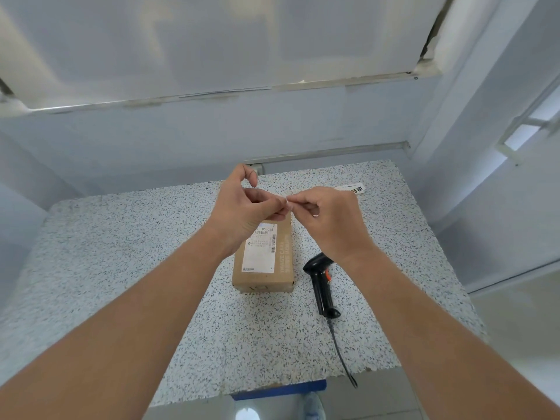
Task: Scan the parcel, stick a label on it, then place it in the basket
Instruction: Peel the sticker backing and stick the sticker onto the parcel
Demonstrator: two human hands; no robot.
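Observation:
A brown cardboard parcel (266, 268) with a white shipping label on top lies flat in the middle of the speckled table (121, 262). Above its far end, my left hand (245, 207) and my right hand (327, 219) meet fingertip to fingertip, pinching a small white label (288, 202) between them. Most of that label is hidden by the fingers. A black barcode scanner (321, 283) with an orange trigger lies on the table just right of the parcel, nobody holding it.
The scanner's cable (342, 356) runs off the table's near edge. A strip of white labels (353, 188) lies at the far right of the table. A blue rim (278, 391) shows below the near edge. Walls close in behind and to the right.

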